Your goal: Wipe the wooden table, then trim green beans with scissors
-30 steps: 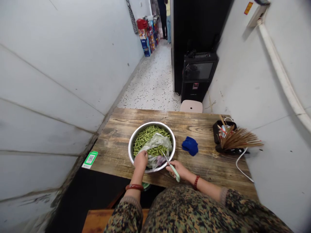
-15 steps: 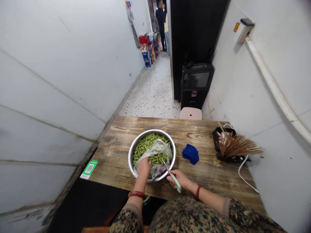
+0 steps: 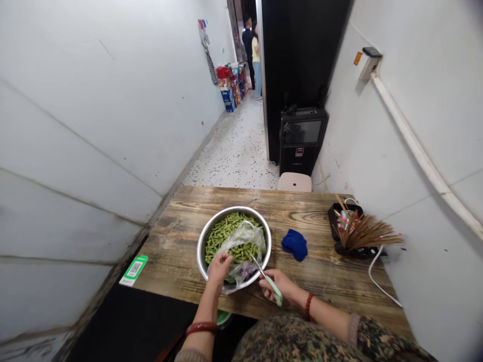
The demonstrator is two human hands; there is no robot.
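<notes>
A round metal basin [image 3: 267, 251] on the wooden table holds green edamame pods [image 3: 222, 234]. Inside it, over part of the pods, lies a clear plastic bag [image 3: 247, 231] with more pods and something purplish near the front rim. Over the basin's front left, my left hand [image 3: 219, 270] has thumb and fingers pinched together at the bag's edge; what is between them is too small to make out. Scissors [image 3: 272, 287] with pale green handles are gripped in my right hand [image 3: 281, 285], at the basin's front right rim. Their blades point over the bag.
On the wooden table [image 3: 313, 211] lie a blue cloth [image 3: 295, 245] and a QR code card [image 3: 134, 270]. Wooden skewers [image 3: 364, 231] rest by a black container at right. Beyond stand a pink stool [image 3: 295, 182] and black speaker [image 3: 302, 136]. Two people are in the far doorway.
My left hand has lifted from among the pods and drawn back left towards the basin rim. The right hand holds the scissors in nearly the same place. The view has tilted slightly.
</notes>
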